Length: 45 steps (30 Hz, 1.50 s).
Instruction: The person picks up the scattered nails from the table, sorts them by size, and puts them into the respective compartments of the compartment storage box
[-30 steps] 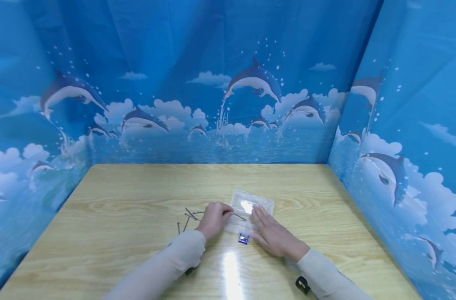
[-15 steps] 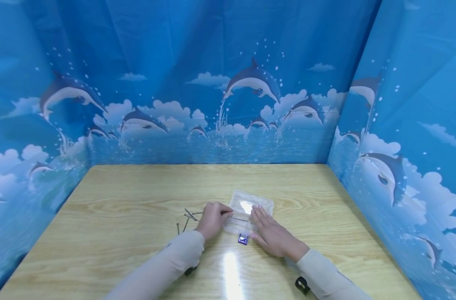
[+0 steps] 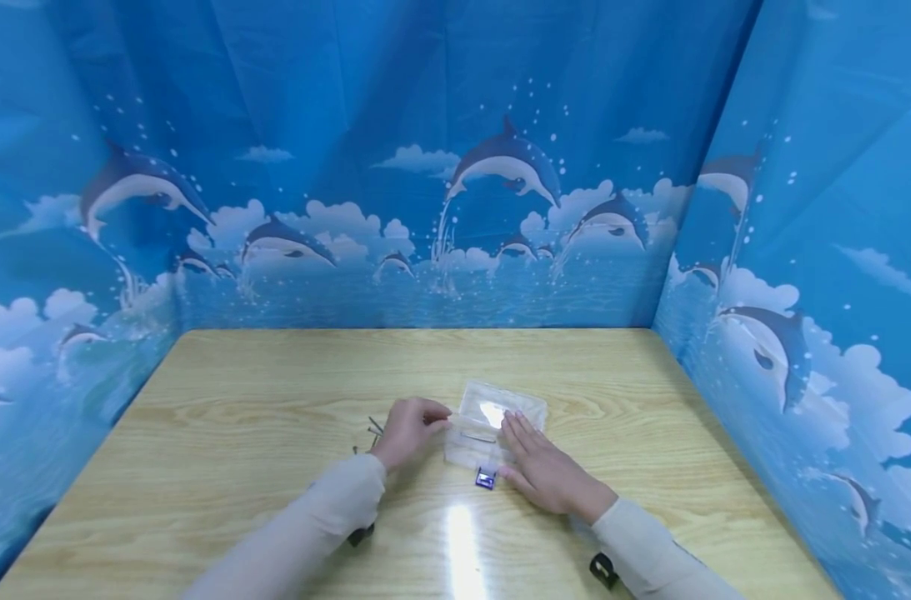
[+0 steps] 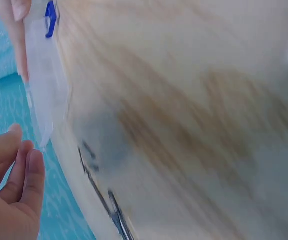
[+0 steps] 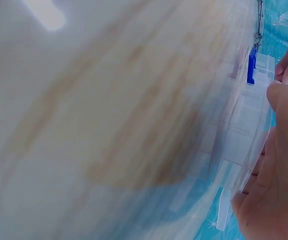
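Note:
A clear plastic box [image 3: 466, 454] lies with its lid [image 3: 500, 398] folded back and a blue clasp [image 3: 485, 478] at its front. Inside it lies a single thin nail [image 3: 478, 439]. My left hand [image 3: 408, 432] is just left of the box, fingers loosely bent, holding nothing; in the left wrist view its fingertips are beside the box's end. My right hand [image 3: 545, 468] rests on the box's right part with fingers stretched across it and the thumb near the clasp. Several long dark nails [image 4: 114, 216] lie on the table, partly hidden behind my left hand in the head view.
The wooden table [image 3: 275, 375] reaches back to a blue dolphin-print curtain [image 3: 312, 125], which also hangs at both sides. A bright light reflection [image 3: 463, 550] shows near the front. Black bands [image 3: 603, 570] are at both wrists.
My left hand carried a nail over the box, lowered it in, let go and drew back to the left toward the other nails. The right hand stayed on the box.

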Each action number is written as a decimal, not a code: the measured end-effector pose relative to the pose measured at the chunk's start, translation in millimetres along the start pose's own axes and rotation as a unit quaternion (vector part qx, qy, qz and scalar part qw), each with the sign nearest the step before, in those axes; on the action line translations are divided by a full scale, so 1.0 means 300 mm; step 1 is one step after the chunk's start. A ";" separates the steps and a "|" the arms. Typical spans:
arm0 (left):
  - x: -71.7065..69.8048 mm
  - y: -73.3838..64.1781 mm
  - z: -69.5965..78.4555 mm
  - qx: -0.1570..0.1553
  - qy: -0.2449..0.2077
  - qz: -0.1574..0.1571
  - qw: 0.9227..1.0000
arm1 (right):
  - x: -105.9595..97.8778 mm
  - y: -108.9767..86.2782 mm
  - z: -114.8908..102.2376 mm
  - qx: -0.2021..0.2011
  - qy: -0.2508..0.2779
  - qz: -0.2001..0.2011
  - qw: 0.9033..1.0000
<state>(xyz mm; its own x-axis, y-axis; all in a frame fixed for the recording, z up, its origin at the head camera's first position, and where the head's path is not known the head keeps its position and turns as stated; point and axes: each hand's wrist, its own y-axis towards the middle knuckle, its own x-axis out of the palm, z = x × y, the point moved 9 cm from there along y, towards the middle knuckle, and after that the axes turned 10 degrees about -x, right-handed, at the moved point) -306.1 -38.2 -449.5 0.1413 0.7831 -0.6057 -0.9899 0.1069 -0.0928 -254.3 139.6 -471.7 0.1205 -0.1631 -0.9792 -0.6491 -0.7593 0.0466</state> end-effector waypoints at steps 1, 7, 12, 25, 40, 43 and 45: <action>-0.016 0.000 -0.006 0.003 0.003 0.006 1.000 | 0.000 0.000 0.001 0.000 -0.001 0.000 1.000; -0.117 -0.021 -0.065 -0.001 0.006 0.040 0.999 | -0.003 0.000 0.002 0.000 -0.006 0.000 1.000; -0.197 -0.049 -0.136 -0.014 0.015 0.058 0.998 | -0.007 0.000 0.000 0.002 -0.002 0.001 1.000; -0.321 -0.101 -0.299 -0.025 0.032 0.017 0.999 | -0.012 -0.001 -0.003 0.002 -0.001 0.000 1.000; -0.293 -0.106 -0.332 0.046 0.066 -0.041 0.996 | -0.004 -0.001 -0.004 0.002 0.002 0.001 1.000; -0.286 -0.107 -0.330 0.055 0.072 -0.050 0.995 | -0.005 -0.001 -0.005 0.003 0.005 0.000 1.000; -0.286 -0.107 -0.329 0.057 0.071 -0.053 0.994 | -0.005 -0.002 -0.004 0.004 0.006 -0.001 1.000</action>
<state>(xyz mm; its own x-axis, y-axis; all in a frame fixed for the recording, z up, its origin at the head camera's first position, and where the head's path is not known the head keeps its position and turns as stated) -285.8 -169.1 -472.6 0.2364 0.6709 -0.7029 -0.9629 0.2588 -0.0769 -253.1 139.5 -470.0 0.1306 -0.1688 -0.9770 -0.6554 -0.7541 0.0427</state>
